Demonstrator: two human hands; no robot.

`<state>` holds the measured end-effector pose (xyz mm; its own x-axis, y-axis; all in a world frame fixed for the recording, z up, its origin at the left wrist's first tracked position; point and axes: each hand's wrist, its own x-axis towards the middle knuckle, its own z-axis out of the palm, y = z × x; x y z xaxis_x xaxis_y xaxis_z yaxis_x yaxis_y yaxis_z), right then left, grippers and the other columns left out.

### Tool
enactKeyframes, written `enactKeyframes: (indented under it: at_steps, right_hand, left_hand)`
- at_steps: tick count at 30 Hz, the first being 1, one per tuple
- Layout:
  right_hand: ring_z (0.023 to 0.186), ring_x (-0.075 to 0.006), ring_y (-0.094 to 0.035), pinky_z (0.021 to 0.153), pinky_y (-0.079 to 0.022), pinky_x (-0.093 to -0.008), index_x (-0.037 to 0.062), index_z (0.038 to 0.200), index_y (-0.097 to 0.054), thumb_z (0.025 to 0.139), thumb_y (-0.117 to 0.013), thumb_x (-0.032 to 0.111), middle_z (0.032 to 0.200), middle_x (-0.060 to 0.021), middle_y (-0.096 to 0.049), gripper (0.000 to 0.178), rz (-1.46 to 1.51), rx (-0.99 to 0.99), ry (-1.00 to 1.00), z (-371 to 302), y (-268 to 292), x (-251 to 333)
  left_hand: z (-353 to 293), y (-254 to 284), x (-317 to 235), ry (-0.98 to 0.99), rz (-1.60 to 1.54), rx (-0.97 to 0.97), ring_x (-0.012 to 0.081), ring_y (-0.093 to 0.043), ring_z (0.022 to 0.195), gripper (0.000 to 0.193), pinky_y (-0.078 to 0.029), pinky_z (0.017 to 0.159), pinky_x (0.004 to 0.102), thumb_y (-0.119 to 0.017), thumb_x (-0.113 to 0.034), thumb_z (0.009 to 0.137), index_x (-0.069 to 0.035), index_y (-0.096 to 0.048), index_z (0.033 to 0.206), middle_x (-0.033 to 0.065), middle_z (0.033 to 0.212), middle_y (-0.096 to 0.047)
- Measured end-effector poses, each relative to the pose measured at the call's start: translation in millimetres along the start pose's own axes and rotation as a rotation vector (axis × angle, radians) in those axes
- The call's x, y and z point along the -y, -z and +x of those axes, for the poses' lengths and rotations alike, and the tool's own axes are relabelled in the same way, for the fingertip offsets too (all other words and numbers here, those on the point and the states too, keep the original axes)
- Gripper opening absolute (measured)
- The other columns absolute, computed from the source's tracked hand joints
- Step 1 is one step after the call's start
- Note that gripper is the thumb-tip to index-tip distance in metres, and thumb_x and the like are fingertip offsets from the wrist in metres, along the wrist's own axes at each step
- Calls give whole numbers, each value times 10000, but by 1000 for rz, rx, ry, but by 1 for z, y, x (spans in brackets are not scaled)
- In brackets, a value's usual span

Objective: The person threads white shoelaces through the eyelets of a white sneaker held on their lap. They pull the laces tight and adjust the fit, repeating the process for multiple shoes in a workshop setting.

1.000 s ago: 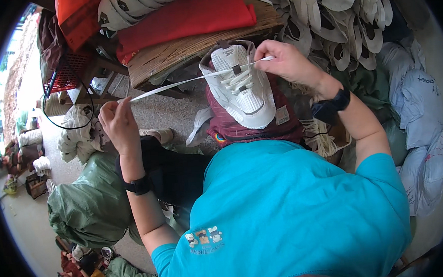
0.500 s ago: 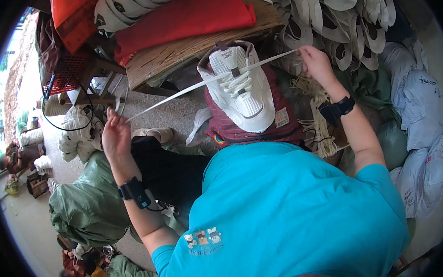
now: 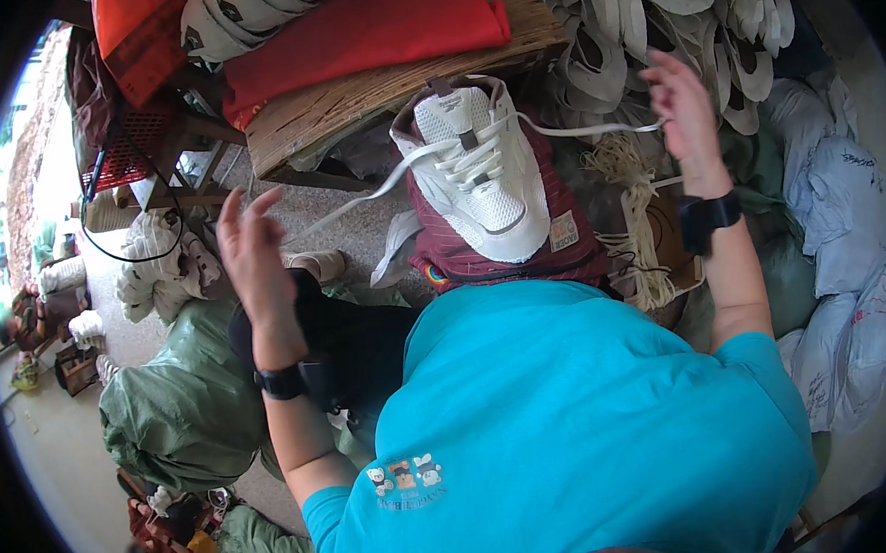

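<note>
A white sneaker upper point(image 3: 500, 213), partly laced, rests on a maroon striped cloth bag point(image 3: 574, 255) in front of me, toe toward me. Its white shoelace point(image 3: 393, 182) runs out loosely on both sides. My left hand point(image 3: 254, 251) is raised at the left, fingers apart and slightly blurred, with that side's lace end drooping close beside it. On the right, my right hand point(image 3: 687, 118) is up with its fingers spread. The other lace end point(image 3: 606, 129) reaches its thumb side; whether it touches is unclear.
Beyond the sneaker stands a wooden bench point(image 3: 354, 101) with red cloth point(image 3: 371, 40) and a row of shoe parts. Grey-white shoe pieces point(image 3: 691, 43) hang at the far right. Bundled laces point(image 3: 647, 256) lie right of the bag. Pale sacks point(image 3: 841, 216) line the right side.
The lace was stretched taut between both pinching hands; now it hangs slack. My fingers have spread, the right hand has moved right, and the left has shifted slightly right.
</note>
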<state>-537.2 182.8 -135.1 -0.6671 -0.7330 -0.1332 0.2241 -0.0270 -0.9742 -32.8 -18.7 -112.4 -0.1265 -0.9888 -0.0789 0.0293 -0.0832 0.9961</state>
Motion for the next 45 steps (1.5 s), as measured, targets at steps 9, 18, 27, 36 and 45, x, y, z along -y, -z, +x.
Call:
enactKeyframes:
  at_steps: [9, 18, 27, 36, 45]
  right_hand:
    - [663, -36, -570, 549, -436, -180, 49, 1097, -550, 1021, -525, 139, 865, -26, -655, 120, -246, 534, 41, -44, -142, -21]
    - [611, -34, -549, 528, -464, -211, 24, 1022, -554, 943, -597, 98, 716, -9, -621, 116, -653, 570, 35, -53, -152, -7]
    - [670, -377, -659, 571, -514, -431, 43, 1122, -501, 883, -570, 55, 720, -185, -639, 249, -1134, 590, 681, -55, -161, -1]
    - [669, -380, -660, 593, -512, -467, 51, 1160, -488, 893, -575, 51, 707, -185, -636, 281, -1161, 801, 739, -43, -164, 5]
    - [966, -286, -593, 808, -515, -406, 94, 1028, -577, 791, -694, 49, 965, -90, -555, 268, -1293, 918, 949, -24, -166, 41]
  left_hand:
    - [-21, -112, 27, 81, -276, 324, 168, -678, 902, 197, -524, 770, 278, -570, -159, 1021, 9, -603, 1120, 134, 1050, -697]
    - [-31, -117, 20, 262, -67, 437, 146, -672, 771, 188, -530, 693, 256, -591, -180, 1010, 7, -581, 1030, 110, 919, -707]
    - [-24, -124, 1, 105, 568, 514, 96, -627, 638, 205, -519, 607, 243, -622, -167, 970, 31, -609, 917, 57, 742, -673]
    - [-24, -141, -8, -503, 1337, 486, 338, -664, 621, 177, -539, 616, 419, -604, -176, 915, -5, -603, 869, 165, 741, -674]
    - [22, -134, -52, -856, 983, 924, 340, -610, 1000, 309, -510, 805, 401, -750, -94, 758, -32, -570, 1002, 126, 996, -578]
